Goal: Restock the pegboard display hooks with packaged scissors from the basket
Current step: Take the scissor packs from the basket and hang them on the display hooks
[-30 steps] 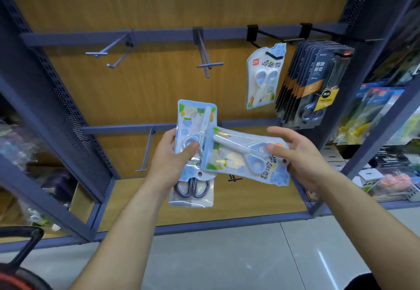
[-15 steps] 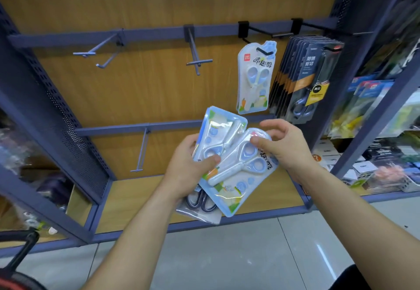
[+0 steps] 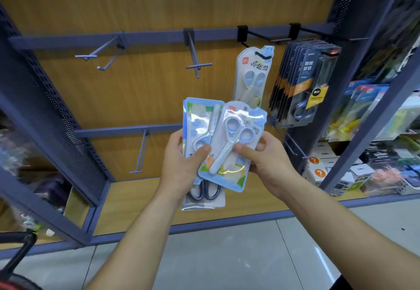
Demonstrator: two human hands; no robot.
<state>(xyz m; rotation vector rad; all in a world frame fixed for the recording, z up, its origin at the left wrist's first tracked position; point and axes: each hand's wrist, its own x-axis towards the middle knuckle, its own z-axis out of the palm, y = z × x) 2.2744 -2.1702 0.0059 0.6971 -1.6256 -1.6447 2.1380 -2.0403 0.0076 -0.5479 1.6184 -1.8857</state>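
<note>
My left hand point(image 3: 181, 167) grips a stack of scissors packs: a light blue pack point(image 3: 200, 121) in front and a clear pack with dark-handled scissors point(image 3: 204, 195) behind it. My right hand point(image 3: 266, 162) pinches a second light blue scissors pack point(image 3: 236, 139), held nearly upright with its hang hole at the top, overlapping the stack. One matching pack point(image 3: 252, 73) hangs on a black hook point(image 3: 256, 39) above. Two grey hooks point(image 3: 197, 62) point(image 3: 100, 57) on the upper rail are bare.
Several dark scissors packs point(image 3: 304, 85) hang on the hook at the right. A lower rail carries a bare hook point(image 3: 141, 153). Perforated blue side panels point(image 3: 56, 107) frame the bay. A black and red basket handle point(image 3: 18, 255) shows at the bottom left. Shelves of goods stand at the right.
My right hand has turned its pack from lying sideways to nearly upright, hang hole upward, and brought it against the stack. Both hands have risen slightly toward the hooks.
</note>
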